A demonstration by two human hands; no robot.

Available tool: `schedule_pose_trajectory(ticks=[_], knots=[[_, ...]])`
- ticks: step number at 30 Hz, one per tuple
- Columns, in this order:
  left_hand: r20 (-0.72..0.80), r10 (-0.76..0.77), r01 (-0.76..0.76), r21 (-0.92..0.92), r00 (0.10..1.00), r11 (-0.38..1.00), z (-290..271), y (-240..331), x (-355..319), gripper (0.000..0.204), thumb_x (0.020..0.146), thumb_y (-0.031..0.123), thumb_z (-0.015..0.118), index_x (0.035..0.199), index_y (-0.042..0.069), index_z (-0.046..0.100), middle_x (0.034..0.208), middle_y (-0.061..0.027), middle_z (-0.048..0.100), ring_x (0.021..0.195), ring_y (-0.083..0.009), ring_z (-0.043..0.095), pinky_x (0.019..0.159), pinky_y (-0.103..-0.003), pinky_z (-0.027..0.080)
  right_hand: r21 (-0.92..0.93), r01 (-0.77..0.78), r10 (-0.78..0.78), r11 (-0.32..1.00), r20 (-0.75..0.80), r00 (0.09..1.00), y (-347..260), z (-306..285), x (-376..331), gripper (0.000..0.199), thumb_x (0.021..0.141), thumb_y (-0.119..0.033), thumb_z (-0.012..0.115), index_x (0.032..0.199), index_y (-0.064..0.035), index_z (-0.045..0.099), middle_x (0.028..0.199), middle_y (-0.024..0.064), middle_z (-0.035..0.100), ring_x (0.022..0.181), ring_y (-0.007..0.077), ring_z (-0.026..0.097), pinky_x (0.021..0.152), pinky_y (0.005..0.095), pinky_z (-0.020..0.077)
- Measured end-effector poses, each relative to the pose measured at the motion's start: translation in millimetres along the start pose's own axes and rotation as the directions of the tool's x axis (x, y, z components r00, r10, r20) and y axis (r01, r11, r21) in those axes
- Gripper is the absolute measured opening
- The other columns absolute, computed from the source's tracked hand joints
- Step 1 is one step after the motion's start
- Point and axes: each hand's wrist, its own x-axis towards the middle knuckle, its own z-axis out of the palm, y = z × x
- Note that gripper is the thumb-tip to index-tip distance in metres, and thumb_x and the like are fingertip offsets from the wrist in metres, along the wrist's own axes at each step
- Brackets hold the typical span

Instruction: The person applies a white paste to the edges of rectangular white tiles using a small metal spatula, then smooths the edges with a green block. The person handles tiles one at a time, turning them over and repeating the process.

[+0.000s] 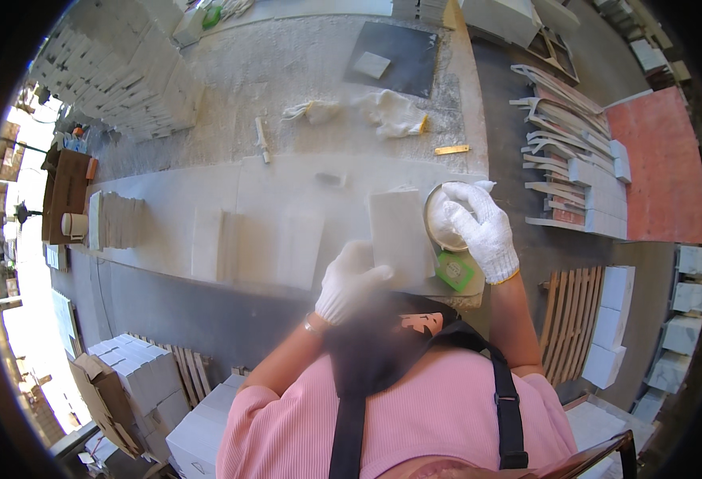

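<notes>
Seen from the head camera, a person in a pink ribbed top and black apron straps stands at a long, dust-covered grey stone workbench (287, 80). The left hand (349, 281), in a white knitted glove, has its fingers curled around the near lower edge of a pale rectangular stone tile (399, 231), which lies flat on the bench just in front of the person, its long side running away from the body. The right hand (479, 223), also in a white knitted glove, is closed over a round grinding tool with a metal rim (435, 227) that sits right against the tile's right edge; a small green tag (455, 271) shows just below that hand. Farther along the bench lie crumpled white gloves or rags (391, 112), a dark square slab with a small pale tile on it (395, 56) and a short brass-coloured strip (452, 149). More pale tiles lie flat to the left of the held one, and a large stack of white tiles (119, 72) fills the bench's far left. To the right, on the floor, are a rack of thin stone strips (575, 152), a wooden slatted pallet (571, 319) and white stone blocks (610, 319).
</notes>
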Motion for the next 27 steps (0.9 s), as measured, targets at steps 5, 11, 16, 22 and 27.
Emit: schedule_pose_trajectory(ticks=[5, 11, 16, 22, 27], knots=[[0.049, 0.088, -0.084, -0.087, 0.995, 0.993, -3.3, 3.5, -9.6, 0.047, 0.086, 0.012, 0.083, 0.128, 0.001, 0.065, 0.116, -0.0078, 0.073, 0.104, -0.0131, 0.068, 0.092, -0.031, 0.056, 0.074, 0.219, -0.214, 0.973, -0.064, 0.975, -33.6, 19.6, 21.0, 0.043, 0.098, -0.022, 0.076, 0.135, -0.0024, 0.068, 0.131, 0.0129, 0.069, 0.117, 0.0212, 0.067, 0.104, 0.0344, 0.0519], [0.038, 0.155, -0.159, 0.131, 0.987, 0.979, -0.8, 18.0, -22.5, 0.042, 0.085, 0.011, 0.084, 0.123, 0.004, 0.070, 0.113, -0.0077, 0.076, 0.101, -0.0118, 0.070, 0.091, -0.031, 0.056, 0.095, 0.108, -0.119, 0.990, 0.111, 0.987, -67.6, 17.6, 15.0, 0.035, 0.099, -0.023, 0.075, 0.128, -0.0024, 0.073, 0.119, 0.0106, 0.074, 0.109, 0.0197, 0.069, 0.097, 0.0335, 0.0534], [0.102, 0.173, -0.184, 0.118, 0.980, 0.976, -9.1, 12.7, -19.0, 0.040, 0.085, 0.009, 0.083, 0.123, 0.004, 0.070, 0.114, -0.0069, 0.075, 0.102, -0.0119, 0.069, 0.090, -0.031, 0.056, 0.076, 0.075, -0.084, 0.994, 0.116, 0.990, -60.3, -5.6, -5.2, 0.029, 0.101, -0.020, 0.069, 0.120, 0.0013, 0.074, 0.112, 0.0129, 0.074, 0.106, 0.0243, 0.068, 0.095, 0.0361, 0.0521], [0.333, 0.174, -0.068, -0.309, 0.927, 0.949, -5.8, 16.6, -10.1, 0.040, 0.086, 0.005, 0.082, 0.123, 0.002, 0.068, 0.113, -0.0030, 0.072, 0.104, -0.0139, 0.067, 0.093, -0.032, 0.055, 0.152, 0.169, -0.189, 0.974, 0.128, 0.974, -64.5, -29.1, -37.0, 0.038, 0.106, -0.024, 0.064, 0.129, 0.0046, 0.072, 0.122, 0.0137, 0.074, 0.117, 0.0208, 0.066, 0.107, 0.0336, 0.0476], [0.451, 0.152, 0.026, -0.365, 0.880, 0.931, 0.2, 26.3, -7.7, 0.040, 0.088, 0.006, 0.082, 0.125, 0.002, 0.067, 0.114, -0.0048, 0.072, 0.105, -0.0150, 0.067, 0.094, -0.033, 0.055, 0.188, -0.058, 0.033, 0.980, 0.137, 0.990, -73.0, -42.5, -56.7, 0.036, 0.101, -0.016, 0.065, 0.130, 0.0055, 0.071, 0.122, 0.0143, 0.074, 0.114, 0.0211, 0.067, 0.104, 0.0334, 0.0491]])
